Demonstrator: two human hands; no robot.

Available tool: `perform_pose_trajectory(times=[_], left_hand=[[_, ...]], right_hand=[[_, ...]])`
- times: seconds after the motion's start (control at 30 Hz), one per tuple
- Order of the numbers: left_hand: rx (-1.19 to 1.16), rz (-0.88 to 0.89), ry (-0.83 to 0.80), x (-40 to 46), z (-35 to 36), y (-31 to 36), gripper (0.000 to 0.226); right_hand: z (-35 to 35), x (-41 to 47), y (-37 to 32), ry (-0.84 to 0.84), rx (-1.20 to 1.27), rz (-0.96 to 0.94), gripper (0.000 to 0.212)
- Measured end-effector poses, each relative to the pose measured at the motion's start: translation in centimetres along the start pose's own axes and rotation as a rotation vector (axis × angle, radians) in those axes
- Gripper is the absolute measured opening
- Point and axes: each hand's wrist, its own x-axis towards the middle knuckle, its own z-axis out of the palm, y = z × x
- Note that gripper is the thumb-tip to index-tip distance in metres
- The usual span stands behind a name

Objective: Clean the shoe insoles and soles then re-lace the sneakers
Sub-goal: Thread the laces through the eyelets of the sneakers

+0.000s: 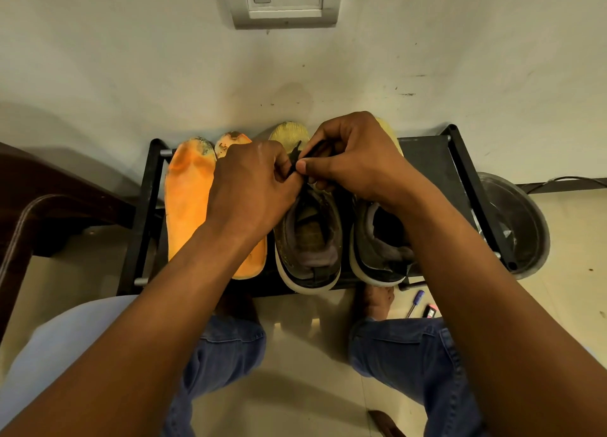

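Re-lacing stage: left hand (249,187) & right hand (348,160) both pinch black lace (295,155) over left sneaker (308,239) on rack (433,160). Orange insoles (187,200) out, still soiled — cleaning apparently incomplete.

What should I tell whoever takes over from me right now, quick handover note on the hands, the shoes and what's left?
Left hand and right hand: both pinch the dark lace over the left sneaker.
Both sneakers stand on the black rack, the right sneaker beside the left one.
Two orange insoles lie out on the rack, still stained at the toes.
Done: lacing has begun.
Left: finish lacing both, refit the insoles. Soles are not visible.
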Motion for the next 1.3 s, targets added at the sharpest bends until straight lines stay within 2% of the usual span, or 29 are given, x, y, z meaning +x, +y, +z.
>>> perform_pose_trajectory(times=[0.13,0.3,0.43,0.53,0.63,0.83,0.97,1.17,1.3], left_hand=[[-0.051,-0.053,-0.053,-0.1,0.2,0.1,0.034],[-0.264,-0.237,-0.181,0.4,-0.5,0.6,0.017],[-0.508,-0.453,-0.236,0.7,-1.1,1.1,0.022],[-0.672,-0.586,-0.285,1.1,-1.5,1.0,0.009],[-0.774,-0.655,-0.347,1.1,-1.7,0.7,0.026],[-0.908,-0.712,-0.353,1.1,-1.4,0.2,0.022],[-0.91,-0.694,-0.384,1.1,-1.6,-0.1,0.023],[-0.848,-0.621,-0.341,1.2,-1.7,0.0,0.019],[-0.712,-0.563,-0.27,1.4,-1.4,-0.1,0.017]], right_hand=[[0.0,-0.1,0.2,-0.008,0.006,-0.016,0.01],[0.1,0.1,0.5,0.011,-0.019,-0.03,0.012],[0.1,0.2,0.8,0.03,-0.075,-0.037,0.008],[0.0,0.2,0.9,0.038,-0.069,-0.041,0.008],[-0.2,0.2,0.9,0.039,-0.062,-0.056,0.007],[-0.5,0.1,0.8,0.009,-0.031,-0.06,0.006],[-0.6,0.1,0.9,0.007,-0.063,-0.065,0.006],[-0.6,0.1,0.8,0.031,-0.089,-0.058,0.007],[-0.7,0.1,0.6,0.045,-0.12,-0.016,0.009]])
